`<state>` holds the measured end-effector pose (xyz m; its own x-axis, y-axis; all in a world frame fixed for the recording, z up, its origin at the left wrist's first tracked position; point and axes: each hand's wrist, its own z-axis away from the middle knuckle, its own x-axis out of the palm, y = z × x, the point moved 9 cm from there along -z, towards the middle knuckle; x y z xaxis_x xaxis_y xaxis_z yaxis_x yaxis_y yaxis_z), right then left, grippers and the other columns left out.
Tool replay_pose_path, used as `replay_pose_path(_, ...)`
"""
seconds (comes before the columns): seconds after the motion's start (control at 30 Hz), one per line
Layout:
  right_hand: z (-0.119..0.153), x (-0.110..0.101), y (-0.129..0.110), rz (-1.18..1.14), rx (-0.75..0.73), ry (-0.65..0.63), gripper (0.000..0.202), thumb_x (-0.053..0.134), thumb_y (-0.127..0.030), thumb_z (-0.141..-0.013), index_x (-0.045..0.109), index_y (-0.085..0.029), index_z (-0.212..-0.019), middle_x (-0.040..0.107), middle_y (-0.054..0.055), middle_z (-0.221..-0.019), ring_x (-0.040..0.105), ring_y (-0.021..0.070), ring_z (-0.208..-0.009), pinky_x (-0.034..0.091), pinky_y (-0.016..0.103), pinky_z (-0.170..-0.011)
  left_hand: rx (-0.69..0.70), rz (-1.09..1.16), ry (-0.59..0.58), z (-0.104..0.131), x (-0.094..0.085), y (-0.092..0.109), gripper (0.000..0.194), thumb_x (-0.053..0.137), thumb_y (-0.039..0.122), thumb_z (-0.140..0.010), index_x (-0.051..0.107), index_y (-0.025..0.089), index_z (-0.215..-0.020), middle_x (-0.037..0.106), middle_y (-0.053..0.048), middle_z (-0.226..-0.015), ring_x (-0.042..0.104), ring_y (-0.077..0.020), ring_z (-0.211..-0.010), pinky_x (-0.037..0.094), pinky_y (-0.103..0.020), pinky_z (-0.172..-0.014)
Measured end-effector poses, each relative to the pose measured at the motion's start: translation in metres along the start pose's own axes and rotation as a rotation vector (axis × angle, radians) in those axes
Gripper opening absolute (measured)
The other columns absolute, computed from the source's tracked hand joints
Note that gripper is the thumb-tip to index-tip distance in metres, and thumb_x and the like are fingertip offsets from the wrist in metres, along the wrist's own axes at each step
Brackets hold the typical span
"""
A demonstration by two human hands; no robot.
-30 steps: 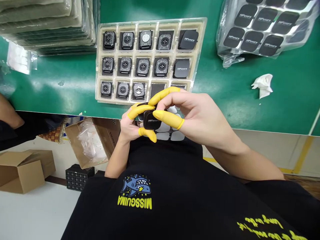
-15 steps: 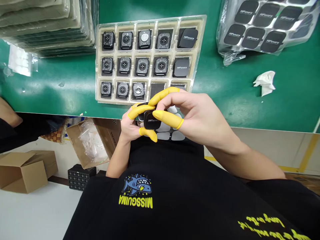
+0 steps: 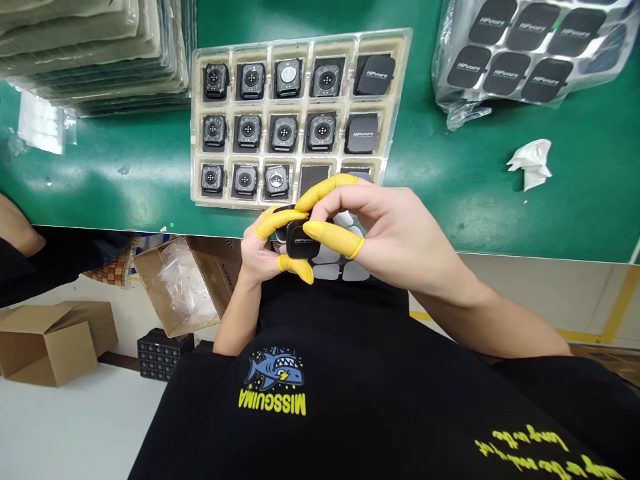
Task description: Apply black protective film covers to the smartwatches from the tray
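Note:
My left hand [image 3: 257, 250], with yellow finger cots, grips a black square smartwatch [image 3: 303, 241] with a HiFuture label on its face. At the watch's upper right edge, the thumb and index finger of my right hand [image 3: 385, 230] are brought together, also in yellow cots. Whether a thin film lies between them is hidden. Partly behind both hands is a sheet of pale rounded-square patches [image 3: 327, 272]. Just beyond, a compartmented plastic tray [image 3: 196, 150] holds several smartwatches, most with their sensor backs up; a few at the right show HiFuture faces.
Stacked trays [image 3: 95, 60] stand at the back left. A plastic bag of black HiFuture squares [image 3: 507, 73] lies at the right, near a crumpled white tissue [image 3: 531, 163]. Cardboard boxes [image 3: 70, 347] sit below the green table's edge [image 3: 100, 228]. Another person's arm [image 3: 17, 227] shows at far left.
Almost nothing differs. Both hands and the watch have shifted very slightly left in the picture, with the grip unchanged.

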<state>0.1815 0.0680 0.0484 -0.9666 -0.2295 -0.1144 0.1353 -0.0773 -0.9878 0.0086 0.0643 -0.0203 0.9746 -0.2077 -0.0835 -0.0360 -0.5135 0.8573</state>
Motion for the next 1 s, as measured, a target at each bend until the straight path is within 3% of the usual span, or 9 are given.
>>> replay_pose_path(0.37,0.000,0.002,-0.001,0.025,0.010,-0.018,0.012,0.085,-0.032,-0.091,0.076,-0.028,-0.084,0.080,0.005,-0.109,0.070,0.0263,-0.096,0.064,0.046,-0.086,-0.078,-0.050,-0.011,0.005,0.000,-0.007,0.093,0.084,0.091,-0.059,0.080,0.032,-0.131,0.081,-0.007,-0.112,0.081,-0.0301,-0.102,0.067,-0.046,-0.093)
replay_pose_path(0.73,0.001,0.003,-0.002,0.096,-0.069,-0.001,0.010,0.080,-0.028,-0.093,0.074,-0.028,-0.086,0.077,0.004,-0.102,0.068,0.0245,-0.094,0.062,0.042,-0.086,-0.039,-0.058,0.016,0.004,-0.002,-0.003,0.090,0.084,0.088,-0.063,0.080,0.033,-0.134,0.082,-0.007,-0.116,0.083,-0.0278,-0.100,0.069,-0.043,-0.089)
replay_pose_path(0.87,0.005,0.002,-0.004,0.207,-0.167,0.079,0.008,0.076,-0.026,-0.096,0.072,-0.029,-0.101,0.078,0.008,-0.114,0.070,0.0291,-0.105,0.060,0.047,-0.092,-0.026,-0.034,0.032,0.002,-0.002,0.002,0.087,0.087,0.082,-0.065,0.080,0.033,-0.136,0.083,-0.007,-0.116,0.083,-0.0277,-0.101,0.069,-0.041,-0.090)
replay_pose_path(1.0,0.014,0.001,-0.010,0.351,-0.287,0.165,0.032,0.081,-0.033,-0.095,0.068,-0.029,-0.124,0.076,0.012,-0.125,0.067,0.0353,-0.118,0.056,0.054,-0.100,-0.062,-0.034,0.047,0.002,-0.005,0.001,0.086,0.091,0.079,-0.065,0.082,0.030,-0.135,0.084,-0.008,-0.117,0.083,-0.0288,-0.103,0.069,-0.041,-0.092)
